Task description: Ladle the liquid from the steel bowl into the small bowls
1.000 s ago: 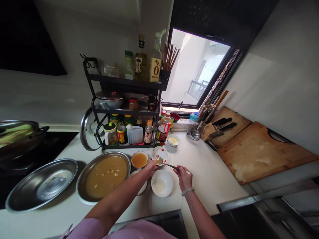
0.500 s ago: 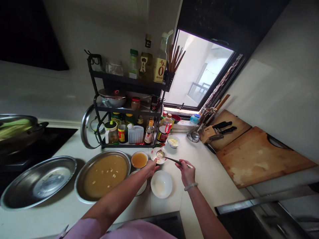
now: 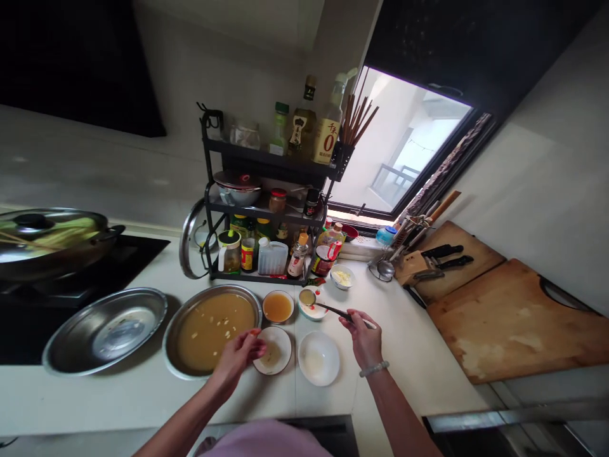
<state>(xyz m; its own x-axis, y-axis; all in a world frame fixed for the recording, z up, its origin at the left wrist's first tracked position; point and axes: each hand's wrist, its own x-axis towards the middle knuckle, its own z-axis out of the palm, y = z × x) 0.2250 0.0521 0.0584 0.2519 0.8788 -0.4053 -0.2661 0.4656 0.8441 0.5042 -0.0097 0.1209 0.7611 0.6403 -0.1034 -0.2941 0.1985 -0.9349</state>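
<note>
My right hand [image 3: 365, 335] grips the dark handle of a long-handled spoon [image 3: 335, 311]. The spoon's round bowl, which looks brownish-yellow, is over a small white dish with red marks [image 3: 318, 311]. My left hand [image 3: 240, 357] is loosely curled with its fingers apart, seemingly holding nothing. It hovers between a large metal basin [image 3: 167, 355] of cloudy brown liquid with pale bits and a small rimmed bowl [image 3: 284, 336] with a little liquid. A bowl of orange-brown liquid [image 3: 278, 307] stands behind. Nearer me is a white bowl [image 3: 333, 374] with a pale residue.
A metal basin [image 3: 59, 358] sits at the left, beside a lidded pan [image 3: 90, 247] on the stove. Behind is a black rack [image 3: 285, 209] with bottles and jars. A small bowl [image 3: 342, 277] holds pale pieces. Knives in a block [image 3: 412, 266] and cutting boards [image 3: 504, 311] stand right.
My left hand has drawn back from the red-marked dish, leftward and toward me. The spoon stays over that dish in my right hand. The view has turned left, showing more of the pan.
</note>
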